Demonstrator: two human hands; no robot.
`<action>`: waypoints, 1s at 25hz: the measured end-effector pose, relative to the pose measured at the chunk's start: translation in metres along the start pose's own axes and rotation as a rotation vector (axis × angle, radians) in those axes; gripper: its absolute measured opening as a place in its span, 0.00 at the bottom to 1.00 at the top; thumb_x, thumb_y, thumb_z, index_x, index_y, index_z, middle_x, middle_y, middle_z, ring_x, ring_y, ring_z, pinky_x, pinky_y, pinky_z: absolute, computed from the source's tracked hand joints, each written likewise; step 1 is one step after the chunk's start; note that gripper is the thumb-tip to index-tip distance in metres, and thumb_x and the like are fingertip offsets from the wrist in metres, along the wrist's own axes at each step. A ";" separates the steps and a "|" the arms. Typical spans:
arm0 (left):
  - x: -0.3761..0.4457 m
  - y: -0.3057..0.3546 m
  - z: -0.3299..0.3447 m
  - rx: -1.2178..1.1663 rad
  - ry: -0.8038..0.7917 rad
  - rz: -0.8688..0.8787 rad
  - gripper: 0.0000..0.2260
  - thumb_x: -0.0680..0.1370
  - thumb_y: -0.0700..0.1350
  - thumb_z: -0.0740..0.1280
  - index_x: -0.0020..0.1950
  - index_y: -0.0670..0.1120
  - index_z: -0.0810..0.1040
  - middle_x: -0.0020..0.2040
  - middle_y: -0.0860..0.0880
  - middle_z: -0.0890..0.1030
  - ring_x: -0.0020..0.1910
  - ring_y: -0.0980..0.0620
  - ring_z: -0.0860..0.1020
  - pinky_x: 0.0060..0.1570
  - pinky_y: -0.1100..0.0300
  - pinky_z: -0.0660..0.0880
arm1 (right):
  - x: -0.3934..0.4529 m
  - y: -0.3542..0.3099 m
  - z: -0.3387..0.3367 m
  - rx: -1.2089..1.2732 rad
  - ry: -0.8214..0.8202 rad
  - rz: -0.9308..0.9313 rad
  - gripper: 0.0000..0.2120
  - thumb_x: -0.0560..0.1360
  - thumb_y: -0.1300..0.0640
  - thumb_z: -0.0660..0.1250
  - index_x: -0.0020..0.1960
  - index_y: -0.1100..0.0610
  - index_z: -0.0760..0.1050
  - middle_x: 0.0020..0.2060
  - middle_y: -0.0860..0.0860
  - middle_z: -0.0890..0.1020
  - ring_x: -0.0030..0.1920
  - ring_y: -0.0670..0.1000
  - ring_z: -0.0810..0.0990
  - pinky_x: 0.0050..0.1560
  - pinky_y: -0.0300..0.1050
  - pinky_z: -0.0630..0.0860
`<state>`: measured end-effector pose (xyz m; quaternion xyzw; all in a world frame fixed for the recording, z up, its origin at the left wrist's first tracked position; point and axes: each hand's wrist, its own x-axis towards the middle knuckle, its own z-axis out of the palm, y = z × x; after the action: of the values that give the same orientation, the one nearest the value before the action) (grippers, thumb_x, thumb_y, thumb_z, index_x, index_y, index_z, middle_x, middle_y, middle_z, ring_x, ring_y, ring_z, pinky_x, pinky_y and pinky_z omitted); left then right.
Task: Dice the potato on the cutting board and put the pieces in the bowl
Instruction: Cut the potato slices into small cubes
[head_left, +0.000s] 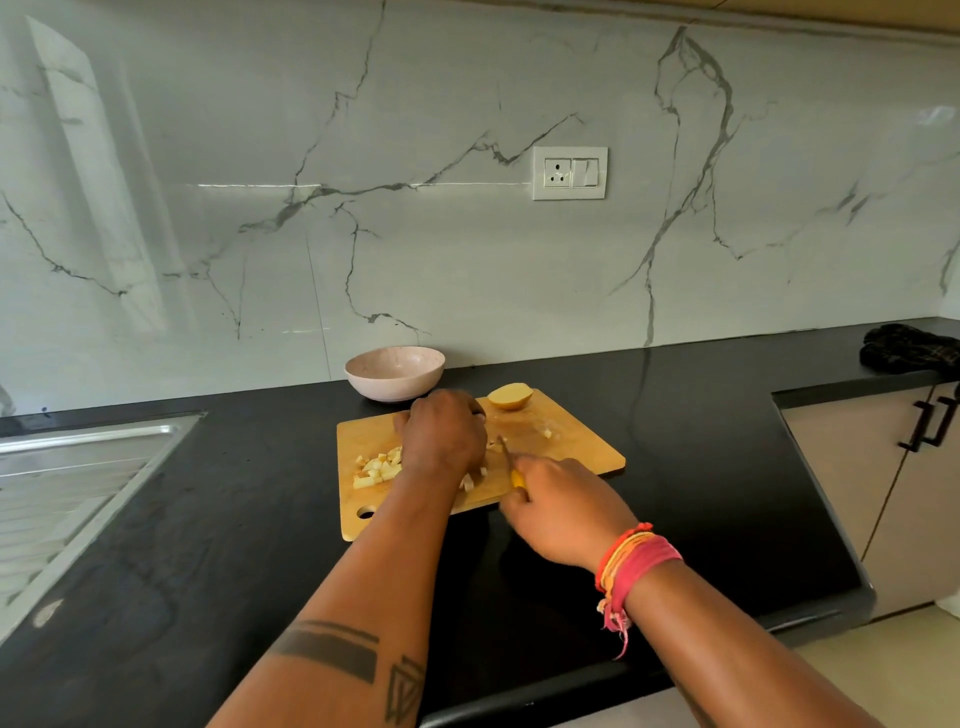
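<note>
1 potato half uncut; no labels.

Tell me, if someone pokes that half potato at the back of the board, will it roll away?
Probably not far. The half potato seems to rest on its cut side on the cutting board, so it would likely slide rather than roll. Its cut face may be damp and a bit slippery. It looks solid, so it should feel firm, not squishy.
</note>
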<state>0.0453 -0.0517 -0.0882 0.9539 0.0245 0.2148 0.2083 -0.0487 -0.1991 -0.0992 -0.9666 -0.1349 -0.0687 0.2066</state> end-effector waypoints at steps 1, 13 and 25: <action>0.000 -0.004 -0.002 -0.033 -0.008 -0.027 0.10 0.81 0.47 0.64 0.55 0.54 0.84 0.53 0.52 0.84 0.56 0.48 0.79 0.57 0.51 0.68 | 0.002 -0.008 0.004 0.006 -0.029 -0.034 0.14 0.80 0.49 0.60 0.63 0.50 0.75 0.41 0.49 0.79 0.39 0.51 0.80 0.36 0.46 0.72; -0.001 -0.010 -0.010 -0.405 0.044 -0.126 0.14 0.83 0.44 0.64 0.68 0.47 0.80 0.63 0.46 0.82 0.61 0.45 0.79 0.58 0.59 0.73 | 0.016 0.005 0.003 0.777 0.151 0.055 0.20 0.84 0.56 0.58 0.73 0.47 0.76 0.28 0.44 0.72 0.26 0.43 0.69 0.28 0.38 0.67; -0.014 0.009 -0.002 -0.468 0.022 -0.052 0.11 0.82 0.41 0.64 0.61 0.49 0.83 0.57 0.52 0.84 0.55 0.54 0.80 0.51 0.65 0.71 | 0.029 0.024 -0.002 0.817 0.255 0.179 0.20 0.83 0.54 0.57 0.73 0.49 0.76 0.25 0.44 0.75 0.30 0.49 0.72 0.34 0.48 0.71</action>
<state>0.0318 -0.0615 -0.0886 0.8762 0.0009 0.2194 0.4291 -0.0139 -0.2138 -0.1008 -0.7972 -0.0401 -0.1101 0.5923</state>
